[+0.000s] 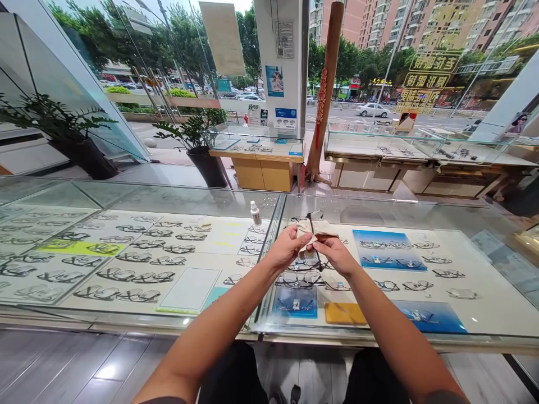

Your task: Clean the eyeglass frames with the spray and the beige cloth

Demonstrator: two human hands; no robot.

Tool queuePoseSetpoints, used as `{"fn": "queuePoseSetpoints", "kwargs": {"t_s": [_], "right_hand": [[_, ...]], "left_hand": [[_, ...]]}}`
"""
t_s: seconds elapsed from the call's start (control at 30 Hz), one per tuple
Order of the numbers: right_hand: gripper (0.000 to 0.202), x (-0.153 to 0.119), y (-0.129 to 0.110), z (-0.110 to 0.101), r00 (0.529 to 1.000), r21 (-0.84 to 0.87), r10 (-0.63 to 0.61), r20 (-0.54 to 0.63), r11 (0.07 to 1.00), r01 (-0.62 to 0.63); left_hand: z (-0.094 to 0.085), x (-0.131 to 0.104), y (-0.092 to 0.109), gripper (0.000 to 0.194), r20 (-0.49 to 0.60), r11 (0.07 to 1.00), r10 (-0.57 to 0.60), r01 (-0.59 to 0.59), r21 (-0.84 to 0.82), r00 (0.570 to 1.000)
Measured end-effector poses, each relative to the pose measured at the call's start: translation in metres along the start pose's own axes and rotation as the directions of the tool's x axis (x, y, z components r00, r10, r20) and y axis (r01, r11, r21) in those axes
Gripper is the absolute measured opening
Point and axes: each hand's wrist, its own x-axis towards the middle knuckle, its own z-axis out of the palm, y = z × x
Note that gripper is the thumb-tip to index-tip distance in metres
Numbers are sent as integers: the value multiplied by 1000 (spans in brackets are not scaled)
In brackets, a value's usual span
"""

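Over the glass counter, my left hand and my right hand are close together, both closed with pinched fingers. Between them is a beige cloth, bunched around a pair of black-framed eyeglasses. Parts of the eyeglasses stick out above and below my fingers; the rest is hidden by the cloth and fingers. My left fingers pinch the cloth at its left part, while the right fingers grip it from the other side. A small white bottle with a label stands on the counter, left of my hands.
The glass display counter spans the view, with many eyeglasses in rows inside. Blue display mats and a yellow-brown case or pad lie under the glass. Farther off are another display case, potted plants and a wooden post.
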Motion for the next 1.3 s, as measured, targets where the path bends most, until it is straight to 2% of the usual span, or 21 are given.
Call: {"fn": "queuePoseSetpoints", "kwargs": {"t_s": [0.13,0.27,0.37,0.5,0.6,0.7,0.83,0.93,1.0,1.1,1.2,1.3], "right_hand": [[49,-2,-3,4,999,-6,-3,36,1000,3],[40,-5,-9,7,993,2,-17,116,1000,17],[38,-5,-10,3,994,-11,-45,101,999,47],[38,-4,-10,-3,997,-22,-71,34,997,72],[39,-3,-9,-2,999,-39,-44,21,998,45],[42,-2,-8,5,999,-14,-23,35,1000,24],[43,-2,-7,11,998,-19,-26,65,999,28],[37,-3,-10,10,996,-14,-61,62,998,62],[33,-4,-14,5,994,6,-101,28,995,101],[34,-5,-19,-3,984,41,-147,-101,988,152],[34,-3,-22,-10,953,59,-176,-245,979,196],[35,-1,-21,-13,930,72,-176,-323,975,210]], "left_hand": [[-1,-1,1,51,4,988,85,-85,130,996],[-3,0,2,60,-6,969,99,-94,230,995],[-8,2,10,64,82,967,69,-87,241,994],[-15,2,21,49,164,980,52,-81,180,985],[-13,0,21,50,140,986,38,-60,156,989],[-8,0,14,47,72,986,47,-58,156,996],[-4,3,6,60,-3,982,47,-46,185,999],[-5,5,8,59,-68,992,56,-48,113,996],[-8,6,11,57,-113,995,88,-81,63,990],[-11,7,14,56,-134,990,128,-118,76,983],[-12,7,10,55,-83,986,96,-84,143,992],[-9,4,3,58,-25,980,43,-37,197,999]]}}
